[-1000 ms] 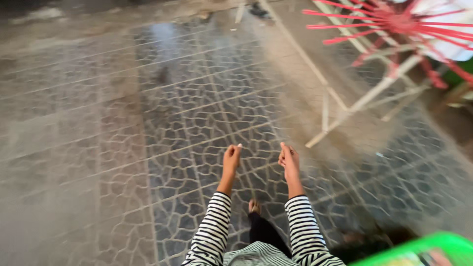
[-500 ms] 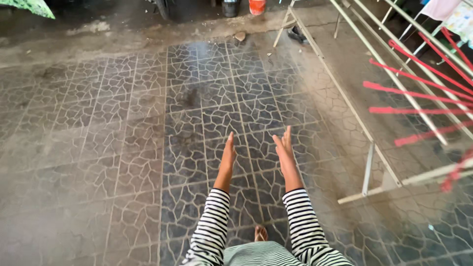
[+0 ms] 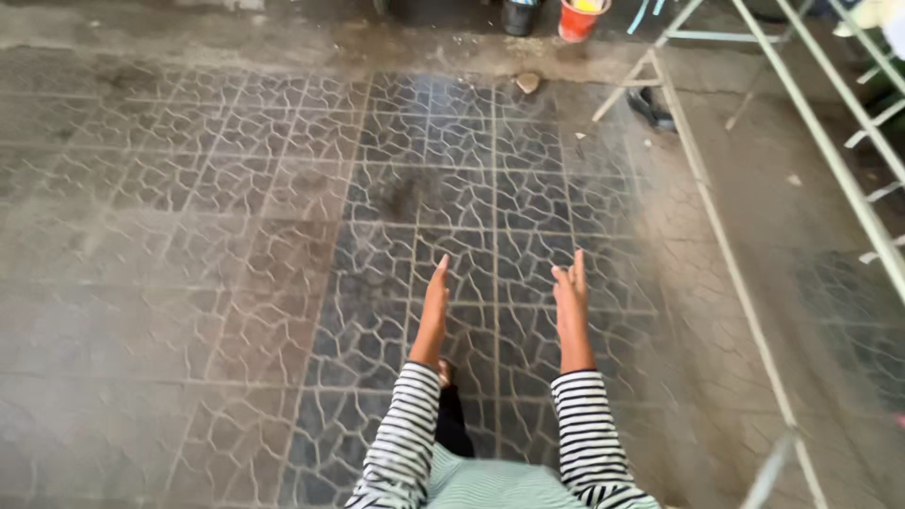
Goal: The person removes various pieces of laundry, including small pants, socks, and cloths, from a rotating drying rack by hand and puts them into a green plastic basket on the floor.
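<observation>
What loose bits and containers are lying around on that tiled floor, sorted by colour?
Red round plastic bucket: 1
Black round pot: 1
Dark shoe: 1
Pale stone: 1
Total: 4

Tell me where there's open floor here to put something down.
The patterned tile floor lies bare to the left of the left hand and ahead of both hands, up to the small stone. The right hand has less room: the pale metal rack frame runs along that side. The far edge holds a red bucket and a dark shoe.
</observation>
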